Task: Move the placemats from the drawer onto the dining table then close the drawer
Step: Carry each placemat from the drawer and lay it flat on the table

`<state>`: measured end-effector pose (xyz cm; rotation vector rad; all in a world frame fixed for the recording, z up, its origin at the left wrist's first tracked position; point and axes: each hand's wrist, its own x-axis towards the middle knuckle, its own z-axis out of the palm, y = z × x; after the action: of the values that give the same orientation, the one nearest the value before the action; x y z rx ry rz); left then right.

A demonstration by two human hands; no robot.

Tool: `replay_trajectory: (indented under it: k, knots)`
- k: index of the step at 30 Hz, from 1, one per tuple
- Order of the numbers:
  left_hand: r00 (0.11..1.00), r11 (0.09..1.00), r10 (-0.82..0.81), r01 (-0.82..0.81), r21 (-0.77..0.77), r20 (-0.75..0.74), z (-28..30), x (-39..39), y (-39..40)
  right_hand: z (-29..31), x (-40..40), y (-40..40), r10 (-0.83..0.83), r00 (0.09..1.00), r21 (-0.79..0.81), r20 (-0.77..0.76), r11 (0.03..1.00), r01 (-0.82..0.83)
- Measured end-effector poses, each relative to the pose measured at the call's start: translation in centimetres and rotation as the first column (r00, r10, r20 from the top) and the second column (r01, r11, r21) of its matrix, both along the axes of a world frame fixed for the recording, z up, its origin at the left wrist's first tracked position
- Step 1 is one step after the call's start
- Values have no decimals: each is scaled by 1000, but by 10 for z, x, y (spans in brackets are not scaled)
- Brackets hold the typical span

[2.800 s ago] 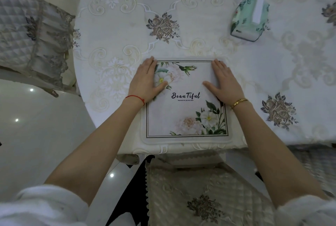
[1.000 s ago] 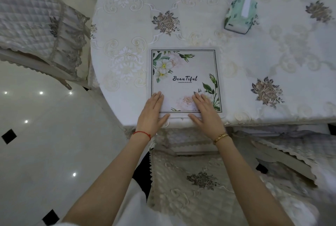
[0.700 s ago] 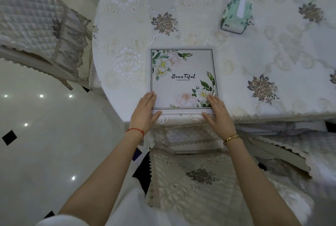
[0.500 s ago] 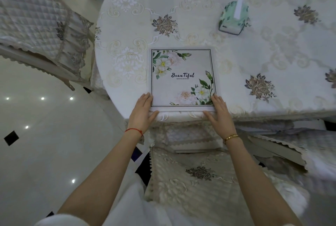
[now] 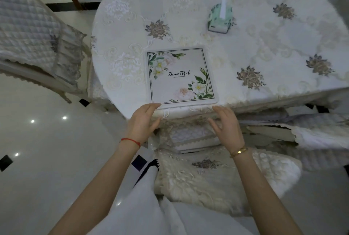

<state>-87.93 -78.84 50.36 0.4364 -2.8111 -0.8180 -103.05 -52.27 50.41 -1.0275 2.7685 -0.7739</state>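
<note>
A square placemat (image 5: 181, 76) printed with white flowers and the word "BeauTiful" lies flat near the front edge of the round dining table (image 5: 245, 49), which is covered by an embroidered white cloth. My left hand (image 5: 143, 123) hovers just below the mat's near left corner, fingers apart, its fingertips at the table edge. My right hand (image 5: 226, 125) is off the mat, below the table edge, fingers spread and holding nothing. No drawer is in view.
A green tissue box (image 5: 220, 18) stands further back on the table. Padded chairs stand at the left (image 5: 35, 34), directly below my hands (image 5: 207, 174) and at the right (image 5: 311, 132). Glossy white tiled floor (image 5: 47, 149) spreads to the left.
Both hands slid back from the mat's upper part to its near edge, then came off it. The view has pulled back from the table; the mat stays in place.
</note>
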Motion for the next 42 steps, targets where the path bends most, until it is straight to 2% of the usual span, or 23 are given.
replay_trajectory:
  k: [6, 10, 17, 24, 30, 36, 42]
  knots:
    - [986, 984, -168, 167, -59, -15, 21, 10, -10, 20, 51, 23, -164, 985, 11, -57, 986, 165]
    - [948, 947, -315, 311, -81, -42, 40, 11, -21, 34, 104, 24, -321, 944, -8, -70, 947, 322]
    - [811, 811, -584, 580, -76, -39, 59, 17, -36, 44, 221, 7, -619, 785, -72, -21, 784, 616]
    - [538, 534, -843, 836, -125, -2, 78, 36, -9, 58, 348, -5, -834, 546, -97, -78, 551, 829]
    - [284, 283, -959, 950, -132, -14, 87, 72, 45, 58, 464, -5, -972, 230, -99, -49, 234, 967]
    - [8, 9, -1000, 994, -107, -4, 82, 135, 128, 54, 587, -3, -996, -81, -80, -27, -78, 994]
    - [-262, -255, -962, 962, -93, -75, 73, 243, 221, 51, 714, -2, -946, -325, -24, -23, -324, 946]
